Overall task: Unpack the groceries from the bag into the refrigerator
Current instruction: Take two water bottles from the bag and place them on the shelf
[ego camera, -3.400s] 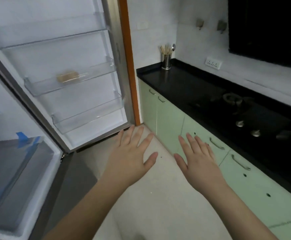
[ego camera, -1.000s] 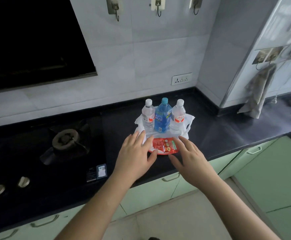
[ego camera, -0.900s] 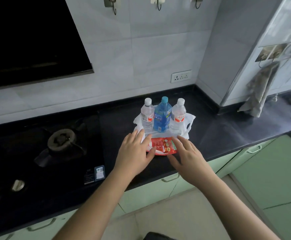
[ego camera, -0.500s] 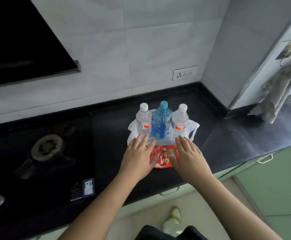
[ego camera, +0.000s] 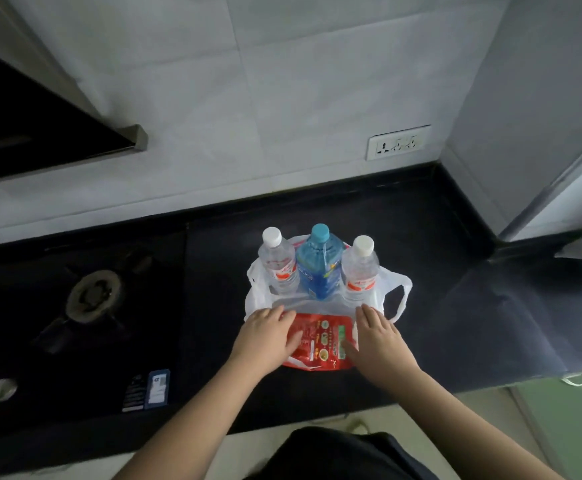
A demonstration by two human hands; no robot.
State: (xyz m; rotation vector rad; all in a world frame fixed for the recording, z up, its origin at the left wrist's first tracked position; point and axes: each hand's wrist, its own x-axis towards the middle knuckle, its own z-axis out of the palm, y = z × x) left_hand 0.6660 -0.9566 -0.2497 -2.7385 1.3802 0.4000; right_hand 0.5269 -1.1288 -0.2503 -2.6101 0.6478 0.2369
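Observation:
A white plastic bag (ego camera: 398, 291) lies spread on the black counter (ego camera: 438, 306). Upright in it stand two clear water bottles with white caps, one on the left (ego camera: 277, 266) and one on the right (ego camera: 360, 270), and a blue bottle (ego camera: 319, 266) between them. A red snack packet (ego camera: 320, 341) lies flat at the bag's near edge. My left hand (ego camera: 265, 336) rests on the packet's left side with fingers straight. My right hand (ego camera: 377, 336) rests on its right side, fingers also straight. The refrigerator is out of view.
A black gas hob with a burner (ego camera: 92, 297) fills the counter's left part. A range hood (ego camera: 50, 133) hangs at upper left. A wall socket (ego camera: 398, 143) is above the counter. A grey wall corner stands at right, green cabinet fronts (ego camera: 566, 427) below.
I turned from the open refrigerator to the counter. My head came closer over the bag. Both hands moved forward and now lie on the red packet's two sides.

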